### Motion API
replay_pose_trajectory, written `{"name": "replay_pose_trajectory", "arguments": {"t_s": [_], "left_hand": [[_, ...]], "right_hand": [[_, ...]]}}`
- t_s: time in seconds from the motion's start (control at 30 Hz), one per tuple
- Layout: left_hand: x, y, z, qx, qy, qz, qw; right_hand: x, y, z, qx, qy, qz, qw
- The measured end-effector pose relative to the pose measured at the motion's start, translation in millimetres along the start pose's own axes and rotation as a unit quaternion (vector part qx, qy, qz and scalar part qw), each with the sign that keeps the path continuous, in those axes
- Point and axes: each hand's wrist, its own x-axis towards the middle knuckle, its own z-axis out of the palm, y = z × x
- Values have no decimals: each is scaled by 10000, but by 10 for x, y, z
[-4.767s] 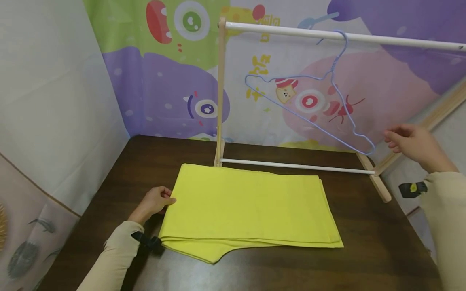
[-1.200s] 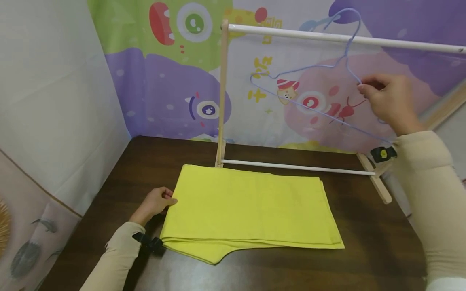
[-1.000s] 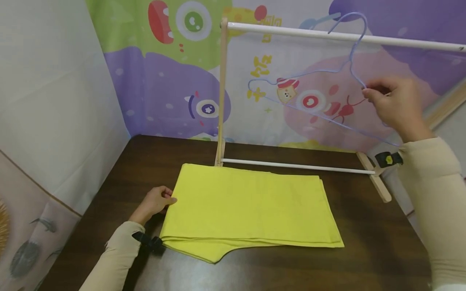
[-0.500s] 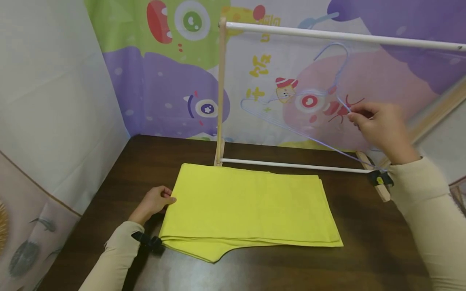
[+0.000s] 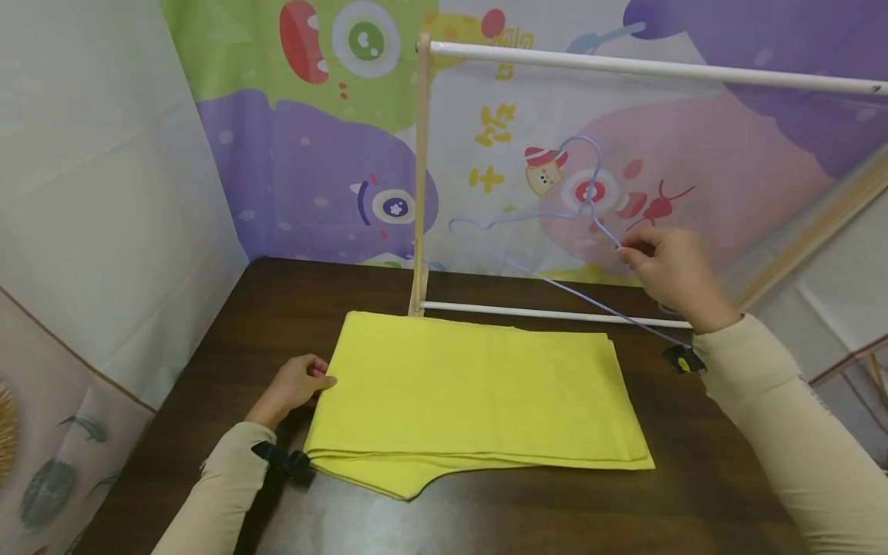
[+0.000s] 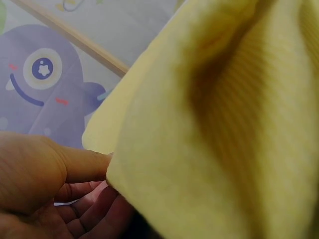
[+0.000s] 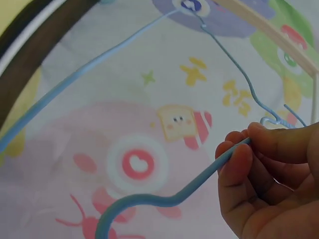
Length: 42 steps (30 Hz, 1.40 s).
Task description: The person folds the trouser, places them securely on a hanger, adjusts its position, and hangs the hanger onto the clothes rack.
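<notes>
While the right hand [image 5: 673, 270] pinched the blue wire hanger [image 7: 164, 200] by one shoulder, thumb and fingertips closed on the wire, the left hand [image 5: 294, 383] held the nine o'clock edge of the folded yellow cloth [image 5: 486, 393] between thumb and fingers. That cloth rested on the dark table [image 5: 486, 520], a blunt-cornered flap (the lowest bit of it) showing from beneath the fold at seven o'clock. From the cloth, the hanger was tilted in the air toward one o'clock. The white rail [image 5: 624, 65] ran at twelve above the hook, apart from it; the wooden post [image 5: 420, 177] stood toward ten from the hanger.
</notes>
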Motion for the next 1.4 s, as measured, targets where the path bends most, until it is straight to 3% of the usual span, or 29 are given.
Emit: {"name": "replay_pose_trajectory", "arguments": {"t_s": [0.27,0.5,0.73,0.9,1.07,1.2,1.3,1.4], "left_hand": [[5,4,3,-47,0,-18,10000],[1,-5,0,10,4,-14,10000],[-14,2,11,23,52,-21,10000],[-21,17,8,51,8,26,10000],[-25,20,20,46,9,-9,10000],[-27,29,19,55,56,-39,10000],[-26,27,21,65,36,-35,10000],[-22,23,11,65,46,-50,10000]], "right_hand": [[-138,-69,377,-73,-141,-420,9990],[-337,-193,668,376,-984,-36,9944],[-576,-290,1019,1073,-1500,138,9828],[-715,-404,1211,1945,-1967,598,9591],[-761,-550,1380,2976,-2349,1223,9172],[-759,-687,1503,3547,-2484,1401,8904],[-748,-778,1571,3741,-2514,1427,8812],[-723,-853,1615,3722,-2503,1359,8834]]}}
